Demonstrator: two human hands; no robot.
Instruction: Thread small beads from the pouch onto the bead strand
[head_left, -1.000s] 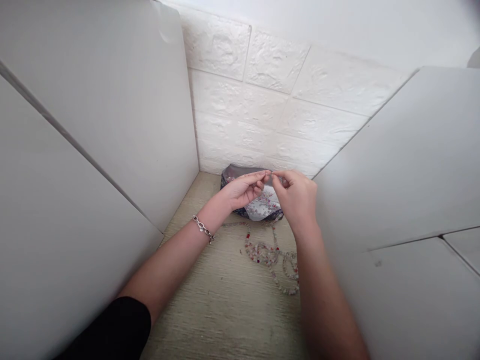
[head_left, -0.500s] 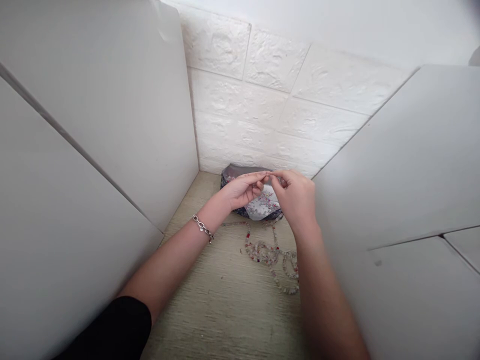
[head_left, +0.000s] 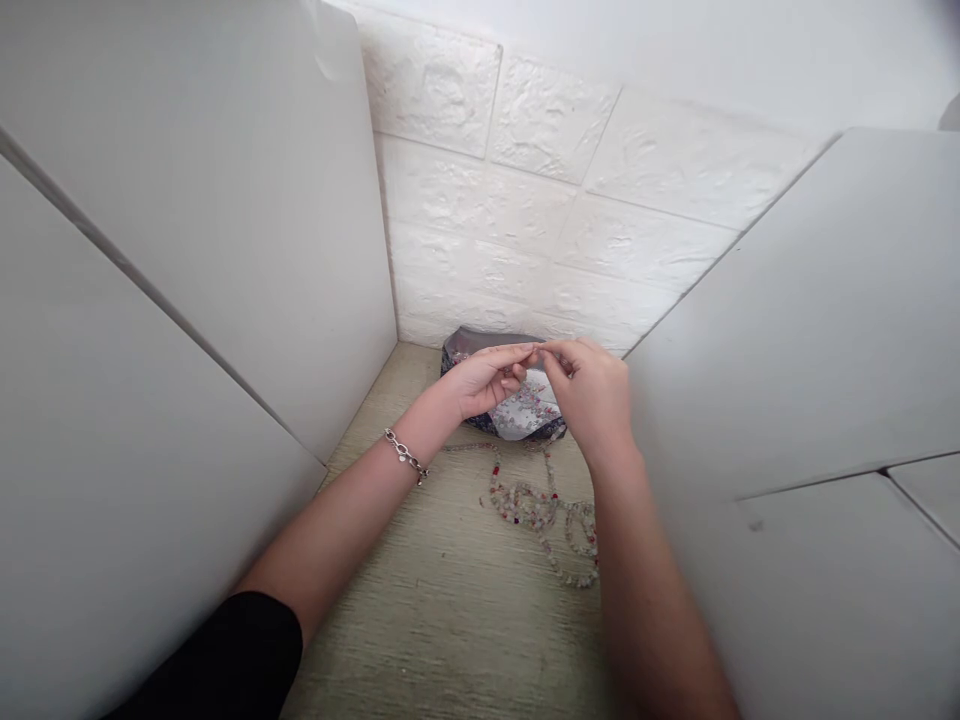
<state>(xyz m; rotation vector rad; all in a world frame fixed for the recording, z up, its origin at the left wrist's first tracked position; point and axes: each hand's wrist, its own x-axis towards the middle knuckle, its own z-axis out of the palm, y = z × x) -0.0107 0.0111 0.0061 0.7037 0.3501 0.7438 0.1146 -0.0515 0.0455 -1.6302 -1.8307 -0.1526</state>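
My left hand [head_left: 491, 378] and my right hand [head_left: 596, 395] meet fingertip to fingertip above an open pouch [head_left: 469, 428]. Both are closed in a pinch; whatever lies between the fingertips is too small to make out. The pouch has a dark patterned outside and a grey lining, and loose small beads [head_left: 529, 405] lie on its pale inside. In front of it a long string of small beads [head_left: 529, 505], mostly pale with some red ones, is looped on the wooden surface. My right forearm hides part of those loops.
A pale wood-grain surface [head_left: 442, 620] lies beneath everything. White panels stand close on the left [head_left: 300, 250] and right [head_left: 787, 330], and a white brick-patterned wall [head_left: 480, 215] closes off the back. My left wrist wears a chain bracelet [head_left: 405, 455].
Almost nothing differs. Both hands keep their pinch at the same spot above the pouch, with only tiny shifts of the fingers and forearms.
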